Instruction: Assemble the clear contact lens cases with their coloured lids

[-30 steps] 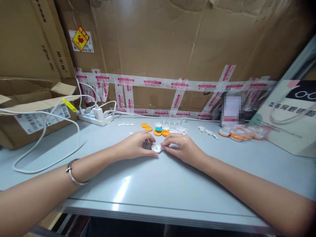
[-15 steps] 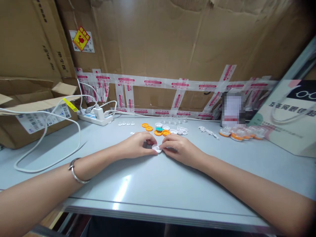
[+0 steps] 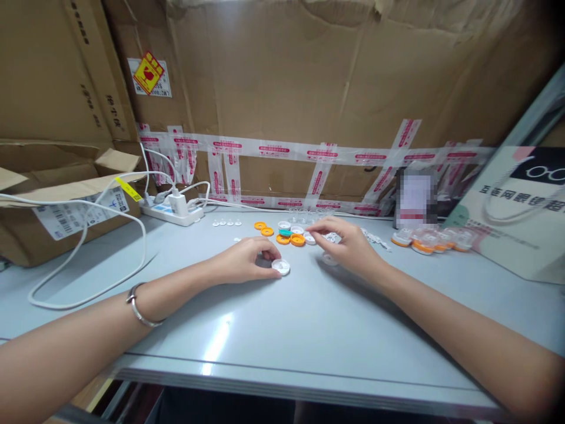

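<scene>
My left hand [image 3: 247, 260] rests on the table with thumb and fingers closed round the edge of a small white round plastic cap [image 3: 281, 267], which lies flat. Off to the right, my right hand [image 3: 346, 244] hovers palm down with its fingers stretched out, and I see nothing held in it. Its fingertips are near a group of white round caps [image 3: 309, 238]. A pale round piece [image 3: 330, 259] lies beneath this hand, partly covered. Close by are orange rings [image 3: 297, 240] and a teal disc [image 3: 286, 233].
Small white pieces [image 3: 229, 223] stand in a row at the back left. Clear cups [image 3: 309, 215] line the back. Orange-and-clear assembled pieces [image 3: 424, 242] sit at right by a paper bag [image 3: 521, 218]. A power strip [image 3: 176, 213], white cable and open carton [image 3: 66, 206] are left.
My right hand has left the white cap and moved right and upward, over the white parts. My left hand stays on the cap.
</scene>
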{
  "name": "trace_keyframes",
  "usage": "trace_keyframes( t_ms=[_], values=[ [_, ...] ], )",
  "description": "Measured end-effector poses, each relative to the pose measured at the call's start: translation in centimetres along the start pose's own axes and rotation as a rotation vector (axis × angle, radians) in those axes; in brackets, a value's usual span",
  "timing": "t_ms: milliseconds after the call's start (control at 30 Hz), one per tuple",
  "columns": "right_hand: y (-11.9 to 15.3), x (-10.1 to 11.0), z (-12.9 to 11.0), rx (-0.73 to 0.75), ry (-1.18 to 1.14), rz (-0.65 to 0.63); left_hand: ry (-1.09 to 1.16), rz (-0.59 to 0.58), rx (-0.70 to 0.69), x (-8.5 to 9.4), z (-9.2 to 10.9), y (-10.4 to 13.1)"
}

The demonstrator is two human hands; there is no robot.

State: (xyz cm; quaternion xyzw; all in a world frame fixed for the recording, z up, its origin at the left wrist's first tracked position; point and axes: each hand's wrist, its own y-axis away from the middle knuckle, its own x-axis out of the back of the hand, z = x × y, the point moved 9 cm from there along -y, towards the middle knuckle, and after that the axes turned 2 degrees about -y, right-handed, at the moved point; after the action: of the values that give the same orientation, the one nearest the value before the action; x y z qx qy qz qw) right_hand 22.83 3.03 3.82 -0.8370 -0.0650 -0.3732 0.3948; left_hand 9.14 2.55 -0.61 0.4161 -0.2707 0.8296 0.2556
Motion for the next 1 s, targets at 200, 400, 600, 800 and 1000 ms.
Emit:
trace_keyframes(
  t_ms=[200, 400, 600, 800, 1000],
  values=[
    [-0.9, -1.1, 2.8, -0.106, 0.139, -0.087, 0.033, 0.001, -0.008, 0.2, 0.3, 0.1],
    [-1.0, 1.2, 4.9, -0.266, 0.198, -0.234, 0.054, -0.009, -0.009, 0.2, 0.4, 0.3],
    [1.4, 1.1, 6.4, -0.383, 0.140, -0.511, 0.058, 0.000, -0.007, 0.3, 0.3, 0.2],
    [1.5, -0.3, 5.1, -0.350, 0.116, -0.497, 0.043, -0.011, -0.024, 0.1, 0.2, 0.2],
    [0.9, -0.5, 3.8, -0.478, -0.315, -0.341, 0.052, -0.010, -0.029, 0.0, 0.1, 0.1]
  ],
)
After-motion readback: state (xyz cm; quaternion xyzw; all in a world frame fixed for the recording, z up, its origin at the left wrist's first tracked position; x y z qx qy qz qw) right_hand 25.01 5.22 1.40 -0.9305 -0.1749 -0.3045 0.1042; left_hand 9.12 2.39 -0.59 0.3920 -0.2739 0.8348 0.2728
